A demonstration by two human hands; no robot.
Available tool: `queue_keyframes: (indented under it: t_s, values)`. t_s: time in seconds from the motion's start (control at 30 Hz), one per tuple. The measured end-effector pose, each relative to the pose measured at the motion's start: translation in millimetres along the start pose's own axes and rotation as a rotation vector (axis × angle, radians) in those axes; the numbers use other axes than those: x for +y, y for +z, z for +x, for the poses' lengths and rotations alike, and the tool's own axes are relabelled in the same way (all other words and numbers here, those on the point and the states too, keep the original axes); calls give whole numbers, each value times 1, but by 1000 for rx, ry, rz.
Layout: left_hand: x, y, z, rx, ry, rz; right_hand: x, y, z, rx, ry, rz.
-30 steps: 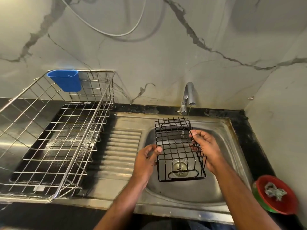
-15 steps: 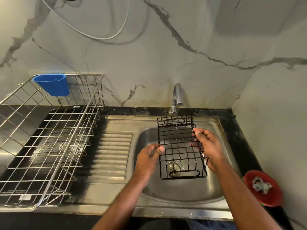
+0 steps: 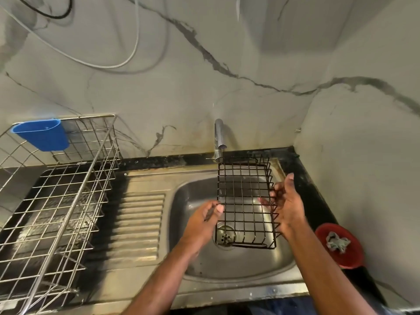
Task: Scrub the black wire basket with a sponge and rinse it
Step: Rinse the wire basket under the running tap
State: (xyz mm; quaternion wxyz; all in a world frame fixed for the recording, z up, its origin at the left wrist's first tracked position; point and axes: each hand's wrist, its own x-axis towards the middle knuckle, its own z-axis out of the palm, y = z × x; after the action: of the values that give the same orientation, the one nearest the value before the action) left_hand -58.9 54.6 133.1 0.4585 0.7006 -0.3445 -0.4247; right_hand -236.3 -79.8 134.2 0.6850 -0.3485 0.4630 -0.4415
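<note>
Black wire basket [image 3: 245,201] is held above the stainless sink [image 3: 204,264], its far end just below the tap [image 3: 219,135] at 12 o'clock, its near end over the drain [image 3: 225,237]. Left hand [image 3: 202,220] pinches the basket's left edge wire between thumb and curled fingers. Right hand [image 3: 287,208] grips the right side wall with fingers curled round the wires, one finger pointing up.

Surface: steel sink unit with a ribbed draining board [image 3: 136,223] at 9 o'clock, set in a dark countertop [image 3: 302,178]; staining along the back edge. A silver dish rack [image 3: 56,201] stands further toward 9 o'clock, a blue cup [image 3: 43,135] hung on its rear rail. A red bowl [image 3: 347,258] at 3 o'clock holds a crumpled grey scrap [image 3: 337,242].

Room: grey-veined marble-look walls [image 3: 227,53] meeting in a corner; cables [image 3: 102,64] loop across at 11 o'clock.
</note>
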Motion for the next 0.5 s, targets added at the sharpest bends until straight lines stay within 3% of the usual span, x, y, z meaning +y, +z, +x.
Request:
queue_keyframes:
  t_s: [0.5]
  values:
    - [-15,8,2,10,-105,-69,4,12,-3,-34,-89,165]
